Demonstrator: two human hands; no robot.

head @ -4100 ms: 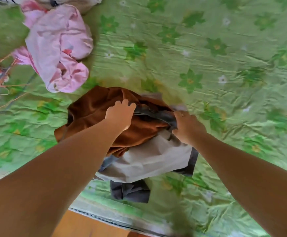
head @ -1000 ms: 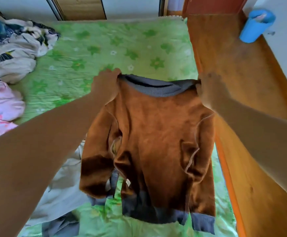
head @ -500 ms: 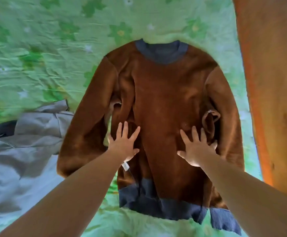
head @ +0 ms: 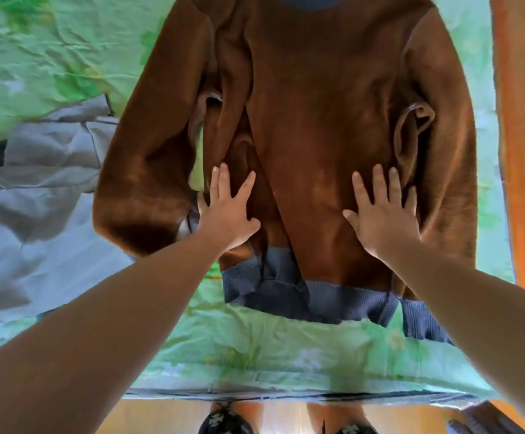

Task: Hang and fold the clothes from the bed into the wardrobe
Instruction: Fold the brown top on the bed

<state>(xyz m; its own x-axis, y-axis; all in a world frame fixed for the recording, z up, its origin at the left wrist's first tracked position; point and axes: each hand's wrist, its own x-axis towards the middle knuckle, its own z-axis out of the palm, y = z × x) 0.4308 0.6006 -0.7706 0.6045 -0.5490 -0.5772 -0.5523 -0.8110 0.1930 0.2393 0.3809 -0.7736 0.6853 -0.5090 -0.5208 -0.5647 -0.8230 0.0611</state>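
A brown fleece sweater (head: 311, 126) with a grey-blue collar and hem lies spread flat on the green flowered bed (head: 255, 349), collar away from me, sleeves down along its sides. My left hand (head: 228, 208) presses flat on the lower left of its body, fingers spread. On the lower right my right hand (head: 380, 211) lies flat in the same way, just beside the right sleeve. The sweater body has folds on the left side.
A crumpled grey garment (head: 35, 195) lies on the bed left of the sweater, touching its left sleeve. The bed's near edge (head: 286, 394) runs across the bottom, with my feet on the wooden floor (head: 161, 415) below. Orange wooden floor (head: 524, 120) borders the bed's right side.
The sweater, held up by its shoulders a second ago, now lies flat on the bed. Both hands have come down slightly along its body with palms flat.
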